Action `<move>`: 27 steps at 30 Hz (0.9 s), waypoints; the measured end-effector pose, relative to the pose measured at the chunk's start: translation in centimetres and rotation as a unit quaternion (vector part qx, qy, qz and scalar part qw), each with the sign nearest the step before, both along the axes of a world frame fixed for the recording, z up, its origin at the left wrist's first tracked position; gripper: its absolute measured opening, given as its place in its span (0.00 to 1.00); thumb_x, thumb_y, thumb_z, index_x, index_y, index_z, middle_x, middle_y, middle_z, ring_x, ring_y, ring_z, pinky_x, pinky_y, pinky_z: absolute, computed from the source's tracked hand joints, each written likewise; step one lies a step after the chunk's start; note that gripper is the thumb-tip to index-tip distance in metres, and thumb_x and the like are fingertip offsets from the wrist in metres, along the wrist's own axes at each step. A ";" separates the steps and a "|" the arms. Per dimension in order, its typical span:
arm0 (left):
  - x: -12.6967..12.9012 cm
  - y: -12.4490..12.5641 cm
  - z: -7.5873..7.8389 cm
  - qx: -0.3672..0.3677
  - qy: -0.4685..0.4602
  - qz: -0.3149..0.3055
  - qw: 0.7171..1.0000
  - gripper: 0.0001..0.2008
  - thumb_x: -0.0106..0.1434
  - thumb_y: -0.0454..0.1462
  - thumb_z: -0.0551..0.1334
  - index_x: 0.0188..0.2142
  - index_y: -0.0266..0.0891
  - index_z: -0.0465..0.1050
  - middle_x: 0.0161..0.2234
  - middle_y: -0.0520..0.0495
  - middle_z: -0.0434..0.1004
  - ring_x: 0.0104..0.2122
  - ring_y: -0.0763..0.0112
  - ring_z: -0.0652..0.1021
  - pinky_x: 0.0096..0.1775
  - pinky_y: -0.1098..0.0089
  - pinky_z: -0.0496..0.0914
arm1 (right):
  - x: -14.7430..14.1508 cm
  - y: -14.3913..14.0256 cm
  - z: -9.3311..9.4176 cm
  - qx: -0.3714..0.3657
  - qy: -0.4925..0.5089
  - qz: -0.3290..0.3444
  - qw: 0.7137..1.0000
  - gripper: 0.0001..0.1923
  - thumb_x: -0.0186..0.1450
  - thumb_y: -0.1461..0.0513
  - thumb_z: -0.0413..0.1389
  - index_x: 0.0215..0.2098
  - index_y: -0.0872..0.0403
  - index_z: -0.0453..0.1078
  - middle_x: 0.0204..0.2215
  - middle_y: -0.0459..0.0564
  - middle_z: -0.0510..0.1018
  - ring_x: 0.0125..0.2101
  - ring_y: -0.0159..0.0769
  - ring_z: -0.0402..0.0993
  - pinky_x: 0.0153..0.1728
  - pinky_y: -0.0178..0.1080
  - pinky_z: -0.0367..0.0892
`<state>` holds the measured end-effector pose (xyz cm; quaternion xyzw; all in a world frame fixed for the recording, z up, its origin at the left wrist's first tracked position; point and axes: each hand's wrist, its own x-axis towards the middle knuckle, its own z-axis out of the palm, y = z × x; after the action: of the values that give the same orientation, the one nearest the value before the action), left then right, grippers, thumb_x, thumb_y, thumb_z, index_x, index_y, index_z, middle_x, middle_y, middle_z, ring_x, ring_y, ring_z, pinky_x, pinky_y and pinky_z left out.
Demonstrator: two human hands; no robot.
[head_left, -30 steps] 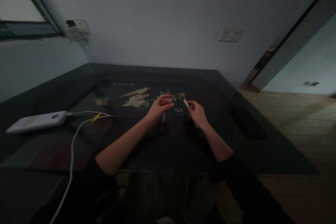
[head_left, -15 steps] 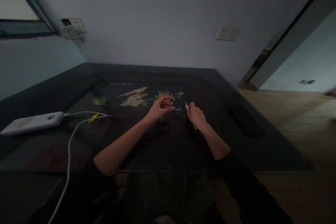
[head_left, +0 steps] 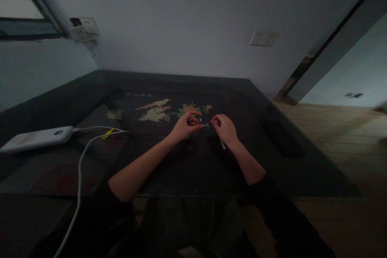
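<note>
My left hand (head_left: 185,125) is closed in a pinch, thumb and fingers around a small thing with a dark green tint (head_left: 200,119), too small to name. Just by its thumb tip, on the dark table, is a small shiny clear-and-silver piece (head_left: 205,127). Thin pale prongs (head_left: 187,137) show below the left palm; what they belong to is hidden. My right hand (head_left: 225,130) is closed, fingertips pinched together to the right of the shiny piece. From under its palm sticks out the end of a slim white stick-like tool (head_left: 223,144); the rest is covered by the hand.
A white power bank (head_left: 38,139) lies at the left, with a white cable (head_left: 80,173) bearing a yellow tag (head_left: 107,134). A dark flat rectangular object (head_left: 282,139) lies at the right. Birds and flowers decorate the tabletop (head_left: 181,165). Sockets (head_left: 264,38) are on the wall behind.
My right fingertips have come up and closer to my left hand. The white tool's upper end, seen before, is now hidden. The left hand has shifted slightly toward the shiny piece.
</note>
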<state>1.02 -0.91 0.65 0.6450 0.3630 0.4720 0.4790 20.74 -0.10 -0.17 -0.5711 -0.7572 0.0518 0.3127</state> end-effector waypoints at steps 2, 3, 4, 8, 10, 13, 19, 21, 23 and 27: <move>0.0 0.1 -0.2 0.003 -0.005 0.005 1.000 0.21 0.51 0.32 0.70 0.44 0.37 0.66 0.26 0.56 0.72 0.27 0.76 0.74 0.33 0.72 0.66 | -0.7 -0.2 -0.1 0.011 0.091 0.061 0.994 0.08 0.66 0.60 0.53 0.31 0.54 0.71 0.28 0.49 0.75 0.31 0.38 0.71 0.34 0.38 0.63; 0.0 0.2 -0.3 0.005 -0.009 0.007 1.000 0.22 0.51 0.32 0.71 0.44 0.37 0.66 0.26 0.56 0.72 0.27 0.76 0.75 0.33 0.72 0.67 | -1.2 -0.3 -0.1 0.007 0.134 0.085 0.987 0.08 0.65 0.59 0.53 0.31 0.54 0.71 0.27 0.49 0.74 0.29 0.37 0.70 0.33 0.37 0.63; 0.0 0.3 -0.4 0.005 -0.012 0.008 1.000 0.22 0.50 0.32 0.71 0.44 0.37 0.66 0.26 0.56 0.72 0.27 0.75 0.75 0.33 0.73 0.67 | -1.6 -0.6 -0.1 0.000 0.172 0.106 0.980 0.09 0.65 0.58 0.53 0.30 0.54 0.71 0.27 0.48 0.75 0.29 0.37 0.70 0.32 0.37 0.63; 0.1 0.5 -0.8 0.003 -0.014 0.006 1.000 0.23 0.50 0.32 0.71 0.44 0.37 0.66 0.26 0.55 0.73 0.27 0.76 0.75 0.32 0.73 0.67 | -2.8 -1.5 0.1 -0.026 0.260 0.146 0.954 0.14 0.66 0.54 0.51 0.29 0.54 0.71 0.27 0.48 0.77 0.30 0.37 0.72 0.32 0.36 0.63; 0.1 0.4 -0.8 0.006 -0.011 0.008 1.000 0.23 0.50 0.32 0.71 0.43 0.37 0.66 0.27 0.55 0.73 0.27 0.76 0.75 0.32 0.73 0.67 | -3.0 -1.8 0.3 -0.039 0.276 0.143 0.950 0.15 0.66 0.53 0.51 0.29 0.54 0.72 0.27 0.48 0.77 0.30 0.37 0.72 0.32 0.36 0.64; 0.1 0.2 -0.8 0.025 0.011 0.014 1.000 0.22 0.51 0.33 0.71 0.43 0.37 0.66 0.26 0.56 0.72 0.27 0.76 0.74 0.32 0.74 0.67 | -3.1 -2.0 0.4 -0.049 0.275 0.125 0.952 0.14 0.64 0.52 0.53 0.28 0.53 0.71 0.26 0.49 0.77 0.29 0.37 0.72 0.32 0.36 0.65; 0.3 -0.3 -0.9 0.069 0.074 0.042 0.994 0.20 0.51 0.34 0.71 0.43 0.39 0.68 0.25 0.57 0.71 0.26 0.75 0.72 0.30 0.74 0.65 | -3.3 -2.1 0.3 -0.047 0.285 0.108 0.951 0.11 0.60 0.54 0.55 0.28 0.53 0.71 0.25 0.49 0.78 0.26 0.37 0.71 0.29 0.37 0.65; 0.3 -0.4 -0.9 0.068 0.074 0.046 0.994 0.20 0.51 0.34 0.71 0.43 0.38 0.68 0.25 0.56 0.71 0.26 0.75 0.72 0.30 0.74 0.65 | -3.3 -2.1 0.2 -0.048 0.287 0.109 0.950 0.11 0.60 0.54 0.55 0.27 0.53 0.71 0.24 0.49 0.78 0.26 0.37 0.71 0.29 0.37 0.65; 0.3 -0.4 -0.9 0.065 0.074 0.044 0.994 0.21 0.50 0.33 0.71 0.43 0.38 0.68 0.25 0.56 0.71 0.26 0.76 0.72 0.30 0.74 0.65 | -3.2 -2.0 0.2 -0.048 0.291 0.112 0.949 0.11 0.59 0.55 0.55 0.27 0.53 0.71 0.24 0.49 0.77 0.25 0.36 0.71 0.29 0.36 0.64; 0.2 -0.2 -1.0 0.056 0.060 0.029 0.996 0.21 0.51 0.33 0.71 0.43 0.38 0.68 0.26 0.55 0.72 0.26 0.76 0.73 0.30 0.74 0.65 | -3.0 -1.8 0.2 -0.042 0.291 0.121 0.948 0.11 0.60 0.55 0.55 0.26 0.53 0.70 0.23 0.48 0.76 0.25 0.36 0.70 0.28 0.36 0.64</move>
<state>1.26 -1.13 -0.33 0.6872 0.3828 0.4656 0.4055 17.69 -1.93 0.04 -0.4478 -0.6943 0.2852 0.4860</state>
